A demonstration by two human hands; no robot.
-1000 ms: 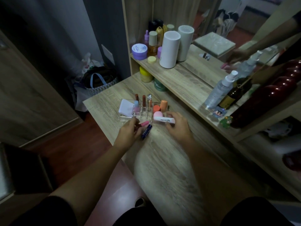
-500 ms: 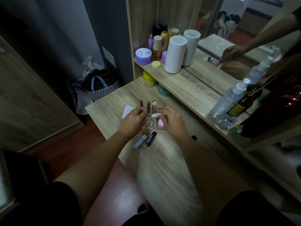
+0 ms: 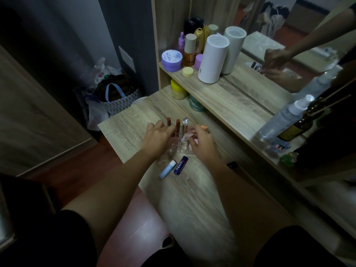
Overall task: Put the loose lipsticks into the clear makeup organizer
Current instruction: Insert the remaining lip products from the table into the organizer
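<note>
Left arm: bare, reaching forward and slightly rightward from your lower left. Your left hand (image 3: 157,136) is palm down with knuckles up, fingers (image 3: 161,125) curled forward and bunched at the tips; what they pinch, if anything, is hidden beneath them.

Right arm: bare, extended forward from your lower right, angled inward. Your right hand (image 3: 202,142) is palm down, fingers bent, thumb and forefinger closed together on something small and pale. Both hands sit close, side by side, not touching.
</note>
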